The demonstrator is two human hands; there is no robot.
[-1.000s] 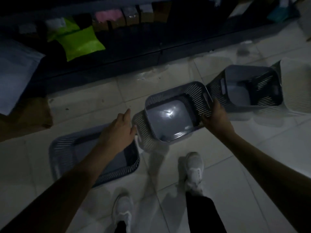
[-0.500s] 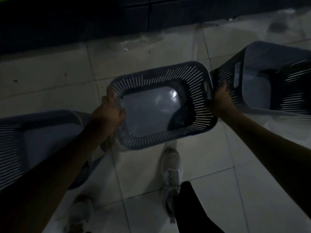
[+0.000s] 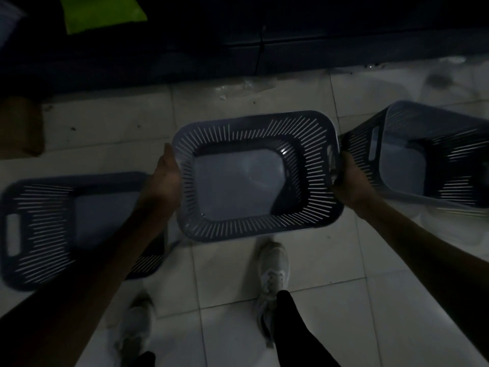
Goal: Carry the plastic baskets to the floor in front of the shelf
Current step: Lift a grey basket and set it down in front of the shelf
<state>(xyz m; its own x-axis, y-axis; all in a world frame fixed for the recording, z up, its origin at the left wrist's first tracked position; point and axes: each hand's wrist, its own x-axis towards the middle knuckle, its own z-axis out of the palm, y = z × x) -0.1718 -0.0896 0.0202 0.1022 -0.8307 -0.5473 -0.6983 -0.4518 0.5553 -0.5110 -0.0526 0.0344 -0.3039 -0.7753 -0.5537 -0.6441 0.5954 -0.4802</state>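
A grey slotted plastic basket [image 3: 312, 144] hangs level in the middle of the view, open side up, above the tiled floor. My left hand [image 3: 165, 178] grips its left rim and my right hand [image 3: 349, 181] grips its right rim by the handle slot. A second grey basket [image 3: 45, 229] rests on the floor at the left, partly hidden under my left forearm. A third grey basket [image 3: 434, 144] sits at the right, tilted toward me. The dark shelf [image 3: 291, 46] runs along the top of the view.
The scene is dim. A lime-green packet [image 3: 103, 14] lies on the shelf's lower level at the upper left. A brown cardboard box [image 3: 19, 125] stands at the left edge. My two white shoes [image 3: 272, 276] stand on pale floor tiles below the held basket.
The held basket has turned from tilted to level and sits closer under the camera. My left hand moved from beside its corner onto its left rim. The view dipped, then rose again.
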